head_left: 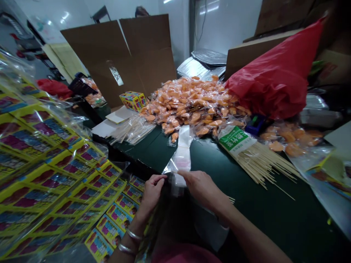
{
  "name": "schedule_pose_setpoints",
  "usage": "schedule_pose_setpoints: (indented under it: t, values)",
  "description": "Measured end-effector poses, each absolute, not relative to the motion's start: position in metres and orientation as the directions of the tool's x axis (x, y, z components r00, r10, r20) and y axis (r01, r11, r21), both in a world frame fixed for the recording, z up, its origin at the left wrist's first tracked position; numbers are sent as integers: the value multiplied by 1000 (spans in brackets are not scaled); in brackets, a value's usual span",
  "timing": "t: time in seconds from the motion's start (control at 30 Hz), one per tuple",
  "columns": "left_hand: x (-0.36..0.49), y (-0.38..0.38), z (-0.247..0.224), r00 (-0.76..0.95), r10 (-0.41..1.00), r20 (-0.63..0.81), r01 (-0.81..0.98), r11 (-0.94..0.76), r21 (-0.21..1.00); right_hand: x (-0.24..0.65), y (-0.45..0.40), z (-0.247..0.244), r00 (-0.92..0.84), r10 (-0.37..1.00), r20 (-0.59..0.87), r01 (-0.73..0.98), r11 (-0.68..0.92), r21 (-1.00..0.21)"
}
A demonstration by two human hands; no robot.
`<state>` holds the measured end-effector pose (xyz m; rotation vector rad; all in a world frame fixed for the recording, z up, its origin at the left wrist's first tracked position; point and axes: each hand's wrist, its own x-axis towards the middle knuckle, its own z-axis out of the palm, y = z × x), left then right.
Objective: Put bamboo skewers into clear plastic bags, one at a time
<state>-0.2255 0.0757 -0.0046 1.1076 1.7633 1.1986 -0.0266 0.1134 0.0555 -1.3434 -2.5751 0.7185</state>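
At far left to near left, boxes [41, 182] stand stacked under clear film. Right of them is the left hand [151, 191], its thumb and forefinger pinched together at the left corner of the film; from where I stand, I cannot tell whether film is caught between them.

Next, at the near edge of the counter [214, 155], lie the bags [184, 146]: a flat, clear stack running from the orange pieces [189, 100] down to the hands, its near end just over the edge. Expected handling: very light, limp, slippery, liable to cling and to crease or tear under a sharp pull. Recommended hold: pinch one layer at a loose corner or along the mouth; press the stack flat at its middle to prevent sliding. Avoid gripping the full thickness.

The right hand [201, 186] stands apart from the left, across the stack, forefinger extended onto the right side of the film. Its other fingers are curled; whether they grip anything cannot be told.

Farther right, skewers [259, 160] fan across the counter from a green-labelled wrapper [234, 138]. Beyond them, the red sack [274, 76] slumps at far right.
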Motion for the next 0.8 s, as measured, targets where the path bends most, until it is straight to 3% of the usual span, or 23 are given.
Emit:
schedule_pose_setpoints:
  t: [0.07, 0.17, 0.27, 0.63, 0.73, 0.8]
  values:
    - [-225, 75, -4, -371, 916, -153, 175, 231, 957, -32, 107, 56, -601, 796, -66, 698, 483, -529]
    - [-222, 73, -4, -293, 890, -350, -112, 331, 937, -38, 101, 52, -624, 782, -18, 629, 488, -605]
    - [-217, 72, 0, -234, 895, -381, -241, 326, 914, -40, 103, 47, -686, 728, -16, 569, 522, -635]
    - [-204, 68, 2, -216, 937, -274, -161, 243, 957, -44, 107, 51, -617, 778, -119, 762, 552, -337]
    - [-193, 62, 1, -200, 943, -268, -153, 240, 959, -49, 102, 48, -556, 826, -93, 798, 499, -337]
    - [-184, 58, 0, -186, 950, -253, -138, 229, 964, -49, 101, 43, -528, 845, -81, 792, 456, -407]
